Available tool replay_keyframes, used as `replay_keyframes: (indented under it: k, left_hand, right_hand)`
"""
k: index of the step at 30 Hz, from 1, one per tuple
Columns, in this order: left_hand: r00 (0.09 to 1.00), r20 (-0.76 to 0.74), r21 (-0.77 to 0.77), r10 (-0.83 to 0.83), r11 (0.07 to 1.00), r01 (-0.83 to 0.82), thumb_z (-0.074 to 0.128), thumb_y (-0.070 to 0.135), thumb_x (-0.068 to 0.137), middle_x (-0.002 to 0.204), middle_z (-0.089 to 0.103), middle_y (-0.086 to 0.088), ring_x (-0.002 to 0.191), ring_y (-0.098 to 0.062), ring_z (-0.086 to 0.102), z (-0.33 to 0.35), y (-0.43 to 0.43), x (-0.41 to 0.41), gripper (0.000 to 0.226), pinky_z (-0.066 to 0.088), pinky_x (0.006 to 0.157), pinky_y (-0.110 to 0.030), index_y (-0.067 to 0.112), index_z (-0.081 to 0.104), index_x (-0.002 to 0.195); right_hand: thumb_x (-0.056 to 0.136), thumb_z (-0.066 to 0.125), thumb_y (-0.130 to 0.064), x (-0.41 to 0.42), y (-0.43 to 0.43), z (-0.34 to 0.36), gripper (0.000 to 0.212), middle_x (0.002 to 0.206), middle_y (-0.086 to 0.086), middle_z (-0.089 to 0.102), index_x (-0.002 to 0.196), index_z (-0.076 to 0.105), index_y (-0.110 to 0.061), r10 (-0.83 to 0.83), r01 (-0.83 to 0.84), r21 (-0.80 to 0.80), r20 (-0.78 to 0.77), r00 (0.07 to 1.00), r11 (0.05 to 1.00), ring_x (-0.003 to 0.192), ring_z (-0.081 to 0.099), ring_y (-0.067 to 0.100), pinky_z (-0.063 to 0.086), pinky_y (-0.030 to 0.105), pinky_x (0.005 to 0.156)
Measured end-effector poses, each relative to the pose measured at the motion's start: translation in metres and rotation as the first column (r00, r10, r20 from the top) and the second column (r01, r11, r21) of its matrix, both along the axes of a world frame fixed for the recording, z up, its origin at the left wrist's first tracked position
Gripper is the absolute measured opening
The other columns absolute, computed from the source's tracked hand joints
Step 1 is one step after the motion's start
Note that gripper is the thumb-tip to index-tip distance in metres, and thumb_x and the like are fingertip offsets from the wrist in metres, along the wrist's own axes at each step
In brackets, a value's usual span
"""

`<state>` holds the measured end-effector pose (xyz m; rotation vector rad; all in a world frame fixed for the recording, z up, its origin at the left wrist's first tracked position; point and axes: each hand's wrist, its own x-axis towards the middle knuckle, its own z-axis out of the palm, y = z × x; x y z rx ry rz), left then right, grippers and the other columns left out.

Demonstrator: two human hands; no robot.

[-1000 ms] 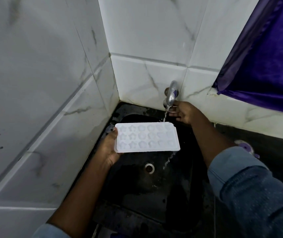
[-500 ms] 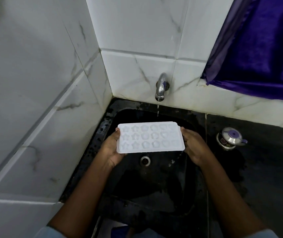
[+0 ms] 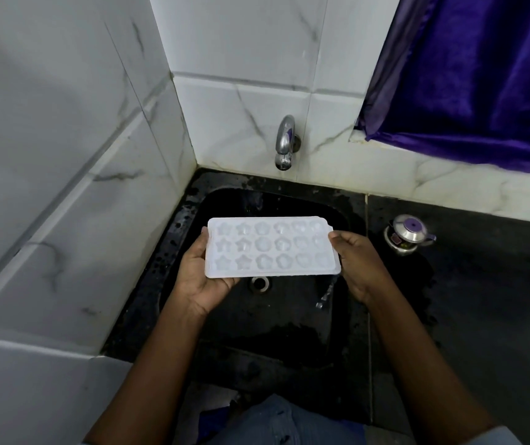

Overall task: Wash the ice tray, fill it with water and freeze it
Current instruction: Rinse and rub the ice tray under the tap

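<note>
white ice tray (image 3: 271, 247) gripped by both hands

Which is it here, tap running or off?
Off, as far as shows: no stream falls from the tap into the sink. The only falling water spills off the right corner of the ice tray.

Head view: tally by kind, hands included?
tray: 1
hands: 2 (left hand, right hand), both holding the tray
tap: 1
sink: 1
steel pot: 1
curtain: 1
Total: 7
</note>
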<state>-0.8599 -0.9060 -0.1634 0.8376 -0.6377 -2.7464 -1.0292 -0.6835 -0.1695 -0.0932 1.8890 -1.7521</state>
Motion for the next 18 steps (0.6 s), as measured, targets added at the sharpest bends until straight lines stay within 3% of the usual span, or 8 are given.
replay_keyframes:
  k: [2, 8, 11, 14, 16, 18]
  left_hand:
    - [0.999, -0.03, 0.017, -0.017, 1.0, 0.017, 0.047, 0.052, 0.108, 0.148, 0.061, -0.02, 0.137, -0.041, 0.058, 0.001, 0.005, 0.005, 0.06, 0.046, 0.111, -0.065, 0.008, 0.056, 0.148]
    - [0.998, -0.063, -0.01, 0.005, 1.0, -0.006, 0.043, 0.051, 0.11, 0.144, 0.064, -0.021, 0.127, -0.04, 0.067, 0.001, 0.018, 0.016, 0.06, 0.063, 0.089, -0.058, 0.005, 0.055, 0.148]
    - [0.998, -0.062, -0.022, 0.024, 0.999, -0.025, 0.04, 0.051, 0.111, 0.139, 0.068, -0.022, 0.117, -0.039, 0.072, 0.003, 0.021, 0.018, 0.059, 0.065, 0.079, -0.055, 0.005, 0.061, 0.142]
    - [0.997, -0.055, -0.017, 0.05, 0.999, -0.051, 0.039, 0.05, 0.111, 0.133, 0.071, -0.021, 0.11, -0.037, 0.076, 0.005, 0.024, 0.019, 0.06, 0.065, 0.074, -0.053, 0.005, 0.077, 0.122]
    - [0.997, -0.055, -0.014, 0.052, 0.998, -0.053, 0.04, 0.05, 0.111, 0.134, 0.071, -0.021, 0.112, -0.038, 0.075, 0.007, 0.026, 0.02, 0.06, 0.065, 0.075, -0.054, 0.006, 0.081, 0.115]
    - [0.997, -0.054, -0.021, 0.051, 0.998, -0.052, 0.042, 0.051, 0.111, 0.136, 0.07, -0.021, 0.115, -0.038, 0.074, 0.008, 0.027, 0.02, 0.059, 0.064, 0.079, -0.056, 0.007, 0.08, 0.118]
  right_hand:
    - [0.11, 0.056, -0.02, 0.004, 0.004, 0.003, 0.026, 0.102, 0.004, 0.082, 0.099, 0.079, -0.016, 0.008, -0.007, 0.038, -0.039, 0.999, 0.999, 0.095, 0.078, 0.025, 0.06, 0.04, 0.086]
    - [0.11, 0.057, -0.025, 0.012, 0.014, 0.012, 0.024, 0.103, 0.0, 0.082, 0.102, 0.079, -0.02, 0.033, -0.026, 0.094, -0.074, 0.997, 0.995, 0.101, 0.077, 0.024, 0.059, 0.041, 0.09]
    - [0.111, 0.052, -0.035, 0.016, 0.017, 0.021, 0.026, 0.116, -0.006, 0.077, 0.122, 0.073, -0.026, 0.107, -0.048, 0.213, -0.274, 0.956, 0.976, 0.108, 0.072, 0.015, 0.054, 0.033, 0.088]
    - [0.109, 0.051, -0.044, 0.013, 0.022, 0.025, 0.041, 0.14, -0.008, 0.06, 0.148, 0.052, -0.029, 0.276, -0.082, 0.352, -0.548, 0.79, 0.932, 0.126, 0.059, 0.011, 0.048, 0.033, 0.104]
    - [0.107, 0.051, -0.048, 0.01, 0.023, 0.023, 0.041, 0.152, -0.003, 0.049, 0.144, 0.054, -0.029, 0.416, -0.096, 0.46, -0.671, 0.614, 0.883, 0.142, 0.047, 0.02, 0.041, 0.043, 0.115]
    - [0.104, 0.053, -0.051, 0.01, 0.021, 0.024, 0.037, 0.162, 0.001, 0.04, 0.133, 0.061, -0.029, 0.482, -0.072, 0.537, -0.68, 0.553, 0.84, 0.148, 0.036, 0.027, 0.033, 0.044, 0.117]
